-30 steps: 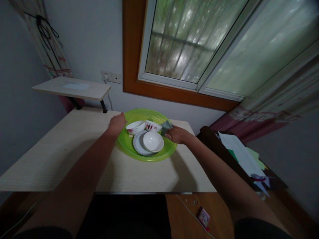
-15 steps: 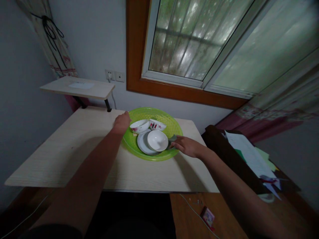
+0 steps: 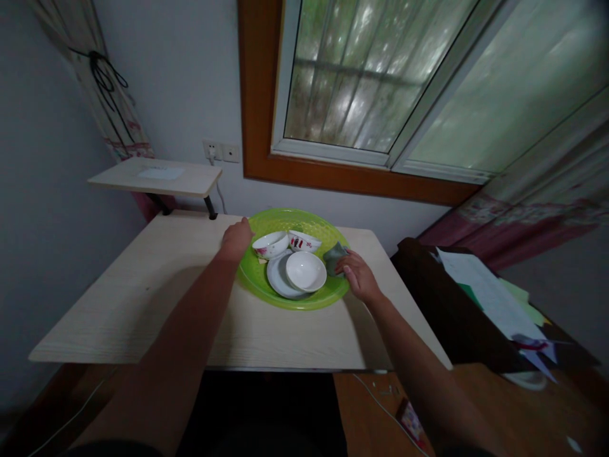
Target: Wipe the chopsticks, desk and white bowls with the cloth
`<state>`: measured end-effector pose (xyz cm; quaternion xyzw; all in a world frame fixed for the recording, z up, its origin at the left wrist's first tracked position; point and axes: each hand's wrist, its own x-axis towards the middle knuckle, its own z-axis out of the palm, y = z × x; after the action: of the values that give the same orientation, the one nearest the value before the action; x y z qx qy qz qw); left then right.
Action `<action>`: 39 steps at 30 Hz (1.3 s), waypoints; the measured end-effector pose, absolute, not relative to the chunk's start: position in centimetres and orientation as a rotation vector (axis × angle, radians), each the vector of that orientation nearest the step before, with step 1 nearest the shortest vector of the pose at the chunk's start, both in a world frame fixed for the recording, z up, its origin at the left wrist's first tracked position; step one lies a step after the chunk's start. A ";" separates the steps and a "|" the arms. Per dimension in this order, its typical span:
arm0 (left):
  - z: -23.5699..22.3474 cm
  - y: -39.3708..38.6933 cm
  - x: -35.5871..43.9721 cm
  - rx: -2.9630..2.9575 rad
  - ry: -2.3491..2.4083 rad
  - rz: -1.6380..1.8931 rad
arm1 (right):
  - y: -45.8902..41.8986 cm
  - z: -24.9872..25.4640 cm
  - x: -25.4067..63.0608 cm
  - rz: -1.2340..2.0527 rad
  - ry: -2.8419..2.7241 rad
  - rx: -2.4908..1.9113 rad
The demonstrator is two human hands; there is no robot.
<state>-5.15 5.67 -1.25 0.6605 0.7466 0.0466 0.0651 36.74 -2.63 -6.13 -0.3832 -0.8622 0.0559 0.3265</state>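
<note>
A round green basin (image 3: 266, 289) sits on a pale wooden table (image 3: 143, 298). Inside it are a flat white plate (image 3: 276, 281), a plain white bowl (image 3: 306, 271) on that plate, and two flower-patterned bowls (image 3: 269, 244) (image 3: 304, 241) behind. My left hand (image 3: 235, 240) grips the basin's left rim, fingers curled over it. My right hand (image 3: 356, 276) rests at the basin's right rim, fingers closed on a dark grey cloth (image 3: 334, 256) that lies inside the rim.
A small shelf (image 3: 157, 178) stands at the table's back left, below wall sockets (image 3: 221, 151). A window spans the wall behind. To the right, a dark chair or desk carries papers (image 3: 480, 298). A cable and a small pink packet (image 3: 412, 422) lie on the floor.
My right hand swept the cloth down along the basin's right side, then back up to the right rim. My left hand stayed on the left rim. The camera shifted slightly.
</note>
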 end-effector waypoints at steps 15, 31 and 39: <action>-1.6 5.8 -6.0 1.914 2.233 0.212 | -2.6 -9.0 35.8 0.142 -1.970 -0.951; -0.9 5.7 -5.9 1.927 2.244 0.207 | -0.7 -1.7 36.6 0.174 -2.735 -1.203; -1.0 5.5 -5.8 1.925 2.256 0.203 | 1.4 -0.5 31.9 -0.120 -2.936 -1.662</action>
<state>-5.79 5.46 -0.96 0.6453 0.7561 0.0682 0.0845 31.87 1.39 -0.46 -0.4890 -0.8637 -0.0354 -0.1170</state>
